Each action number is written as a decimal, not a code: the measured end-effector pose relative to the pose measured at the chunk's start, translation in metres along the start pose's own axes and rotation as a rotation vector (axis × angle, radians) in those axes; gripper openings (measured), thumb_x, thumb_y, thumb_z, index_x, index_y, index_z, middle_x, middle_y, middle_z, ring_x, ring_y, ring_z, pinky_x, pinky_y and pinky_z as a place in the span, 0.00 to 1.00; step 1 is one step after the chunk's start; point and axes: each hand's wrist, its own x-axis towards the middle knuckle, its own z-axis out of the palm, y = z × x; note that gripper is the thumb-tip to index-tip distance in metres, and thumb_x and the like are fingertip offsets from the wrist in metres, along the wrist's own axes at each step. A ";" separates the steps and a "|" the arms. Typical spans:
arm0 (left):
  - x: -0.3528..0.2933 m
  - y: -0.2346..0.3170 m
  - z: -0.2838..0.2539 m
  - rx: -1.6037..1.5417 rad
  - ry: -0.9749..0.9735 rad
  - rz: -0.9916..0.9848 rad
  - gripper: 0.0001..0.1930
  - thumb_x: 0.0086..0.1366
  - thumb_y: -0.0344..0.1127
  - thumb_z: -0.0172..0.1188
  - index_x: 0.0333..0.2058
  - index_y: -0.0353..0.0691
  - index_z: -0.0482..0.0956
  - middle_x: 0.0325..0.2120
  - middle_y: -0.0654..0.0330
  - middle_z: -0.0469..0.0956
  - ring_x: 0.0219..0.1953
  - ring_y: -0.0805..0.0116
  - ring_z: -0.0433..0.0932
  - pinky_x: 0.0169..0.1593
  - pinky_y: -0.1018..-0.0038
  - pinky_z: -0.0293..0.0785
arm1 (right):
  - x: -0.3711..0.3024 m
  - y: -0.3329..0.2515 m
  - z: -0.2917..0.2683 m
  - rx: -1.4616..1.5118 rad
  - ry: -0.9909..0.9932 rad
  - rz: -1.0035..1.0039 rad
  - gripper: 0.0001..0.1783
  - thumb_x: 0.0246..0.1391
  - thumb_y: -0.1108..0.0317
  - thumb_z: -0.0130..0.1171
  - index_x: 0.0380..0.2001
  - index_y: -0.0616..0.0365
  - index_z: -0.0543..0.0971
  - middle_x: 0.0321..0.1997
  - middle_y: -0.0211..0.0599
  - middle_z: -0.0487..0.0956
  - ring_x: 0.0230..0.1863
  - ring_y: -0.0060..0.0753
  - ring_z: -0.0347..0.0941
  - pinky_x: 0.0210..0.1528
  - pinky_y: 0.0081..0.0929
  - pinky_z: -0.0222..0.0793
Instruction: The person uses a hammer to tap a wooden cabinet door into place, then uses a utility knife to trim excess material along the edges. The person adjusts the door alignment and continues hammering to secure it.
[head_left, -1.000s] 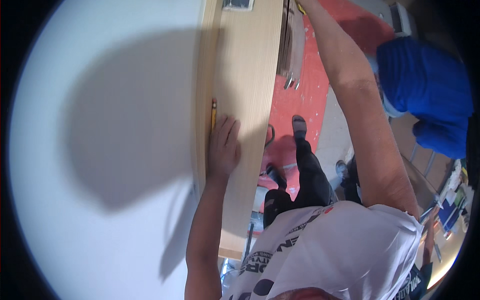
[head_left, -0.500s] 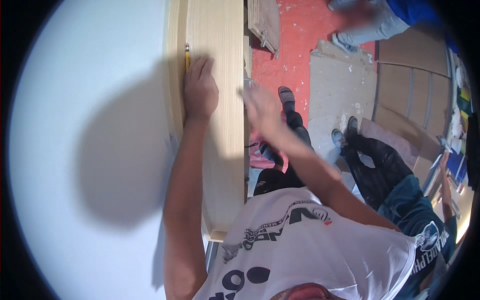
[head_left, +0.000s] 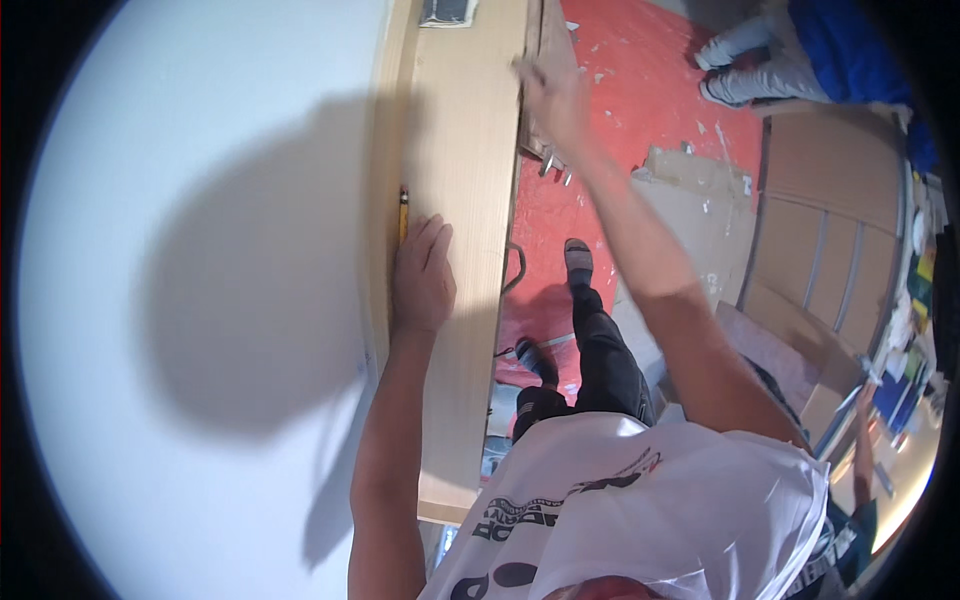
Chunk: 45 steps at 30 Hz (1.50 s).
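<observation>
The left hand (head_left: 424,280) lies over the pale wood-grained board (head_left: 465,150), its fingers stretched forward and nearly side by side, pointing toward the board's far end. The yellow pencil (head_left: 404,217) sits at the left edge of that hand, just beside the fingers, lengthwise along the raised wooden strip (head_left: 389,150) that borders the board. Its dark-banded end projects a little past the fingertips, while its near end runs out of sight against the hand, so I cannot tell whether the hand pinches it, presses it down or merely touches it. The right hand (head_left: 558,105) is well apart from the pencil, farther forward, at the board's right edge; it is blurred, with one digit reaching over toward the wood, and I cannot tell whether it is spread or grips anything. Near the board's far end is a dark rectangular recess (head_left: 447,11) with a pale rim. A white surface (head_left: 240,480), crossed by a large rounded shadow, adjoins the strip on the left. Below the right forearm are a red floor (head_left: 640,110) and a flat sheet of cardboard (head_left: 700,220). A person in blue (head_left: 850,50) is at the upper right.
</observation>
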 end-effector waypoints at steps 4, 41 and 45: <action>0.006 0.003 -0.003 -0.020 -0.018 -0.011 0.19 0.60 0.20 0.52 0.50 0.35 0.77 0.55 0.52 0.74 0.60 0.48 0.71 0.63 0.57 0.68 | 0.142 0.078 0.029 -0.074 0.059 -0.058 0.09 0.53 0.68 0.63 0.33 0.62 0.84 0.31 0.54 0.82 0.34 0.52 0.80 0.37 0.42 0.73; 0.003 0.005 0.002 -0.004 0.000 -0.009 0.18 0.59 0.19 0.52 0.48 0.32 0.78 0.52 0.49 0.75 0.59 0.46 0.71 0.63 0.57 0.67 | -0.015 0.003 -0.002 0.114 0.146 -0.003 0.07 0.56 0.67 0.63 0.34 0.57 0.85 0.30 0.44 0.81 0.28 0.41 0.77 0.33 0.34 0.73; 0.004 0.004 -0.006 -0.016 -0.062 -0.038 0.22 0.57 0.21 0.54 0.52 0.33 0.76 0.55 0.50 0.74 0.60 0.47 0.70 0.64 0.57 0.66 | 0.100 0.061 0.030 0.053 0.126 0.152 0.11 0.56 0.58 0.63 0.36 0.51 0.85 0.30 0.43 0.82 0.27 0.44 0.77 0.31 0.38 0.72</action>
